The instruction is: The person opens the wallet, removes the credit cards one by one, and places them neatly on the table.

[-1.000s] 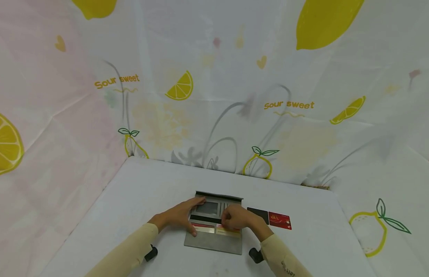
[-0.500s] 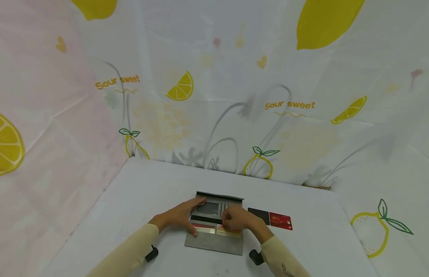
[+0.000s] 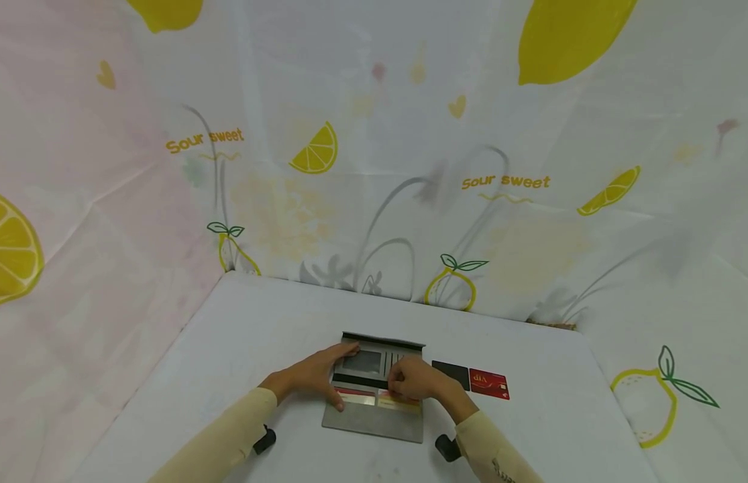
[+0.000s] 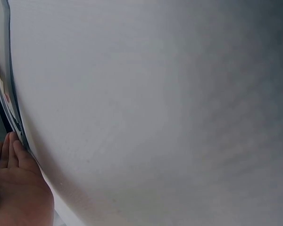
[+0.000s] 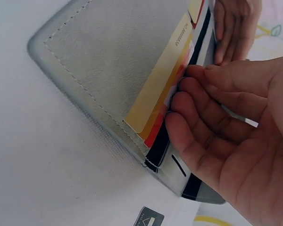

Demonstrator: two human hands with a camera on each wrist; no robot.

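Note:
A grey wallet [image 3: 374, 420] lies unfolded on the white table, its upper part holding a clear window and slots. Two cards [image 3: 355, 398] stick out below a black strip. My left hand [image 3: 313, 373] rests on the wallet's left side, fingers on the upper part and thumb near the lower left edge. Curled at the black strip on the right is my right hand [image 3: 417, 378]. In the right wrist view its thumb and index tips [image 5: 194, 71] meet at the strip, beside a yellow card [image 5: 162, 77]; what lies between them is hidden.
Right of the wallet lie a dark card [image 3: 451, 373] and a red VIP card [image 3: 490, 384], side by side. A lemon-print cloth [image 3: 349, 221] rises behind the table. Black devices [image 3: 448, 448] show beneath both wrists.

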